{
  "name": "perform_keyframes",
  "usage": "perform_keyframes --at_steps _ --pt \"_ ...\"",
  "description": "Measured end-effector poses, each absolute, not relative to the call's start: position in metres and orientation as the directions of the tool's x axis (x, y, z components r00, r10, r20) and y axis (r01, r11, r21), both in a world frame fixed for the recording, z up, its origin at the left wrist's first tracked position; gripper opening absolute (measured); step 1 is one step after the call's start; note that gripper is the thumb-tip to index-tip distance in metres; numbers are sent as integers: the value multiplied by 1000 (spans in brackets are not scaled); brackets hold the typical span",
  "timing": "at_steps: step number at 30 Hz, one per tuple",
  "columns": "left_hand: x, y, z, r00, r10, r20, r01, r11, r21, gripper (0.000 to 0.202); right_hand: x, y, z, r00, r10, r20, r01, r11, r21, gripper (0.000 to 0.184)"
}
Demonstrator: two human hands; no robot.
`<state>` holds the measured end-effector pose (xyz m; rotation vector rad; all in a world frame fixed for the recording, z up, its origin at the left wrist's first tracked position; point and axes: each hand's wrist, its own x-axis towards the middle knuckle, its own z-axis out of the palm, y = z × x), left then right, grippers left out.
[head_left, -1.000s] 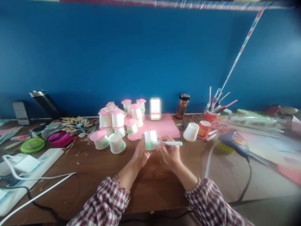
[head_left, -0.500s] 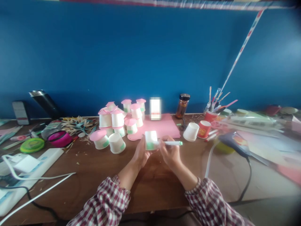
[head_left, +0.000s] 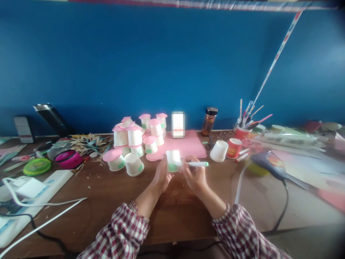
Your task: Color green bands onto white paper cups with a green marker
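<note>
My left hand point(head_left: 161, 174) is closed round the side of a white paper cup point(head_left: 173, 157), which has a green patch along its lower part. In my right hand point(head_left: 194, 175) is a white marker with a green end point(head_left: 198, 164), pinched in the fingers, its tip side against or close to the cup's green part. Left of my hands a plain upside-down cup with a green patch point(head_left: 133, 164) stands beside a cup topped with a pink paper disc point(head_left: 114, 158). Behind them several more pink-topped cups point(head_left: 134, 136) are stacked.
Pink paper sheets point(head_left: 188, 144) lie behind my hands. To the right are a white cup point(head_left: 219, 151), a red cup point(head_left: 233, 148), a brown jar point(head_left: 210, 122) and a glue gun point(head_left: 269, 163). A power strip point(head_left: 56, 183) with cables, a magenta bowl point(head_left: 68, 159) and wood sticks point(head_left: 90, 144) lie left.
Almost nothing differs. The marker in my right hand has shifted very slightly to the left; the cup stays in my left hand.
</note>
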<state>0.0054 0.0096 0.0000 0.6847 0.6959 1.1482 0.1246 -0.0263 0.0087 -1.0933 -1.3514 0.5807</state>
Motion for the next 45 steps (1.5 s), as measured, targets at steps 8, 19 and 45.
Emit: perform_keyframes --at_steps 8,19,45 --pt "7 8 -1 260 963 -67 -543 203 815 50 125 -28 6 120 878 464 243 427 -871 15" --pt "6 12 -10 219 973 -69 -512 175 841 52 124 -28 7 121 868 482 288 434 -854 15" --pt "2 16 -4 127 972 -196 -589 233 774 46 132 -26 16 14 901 433 272 413 -869 4"
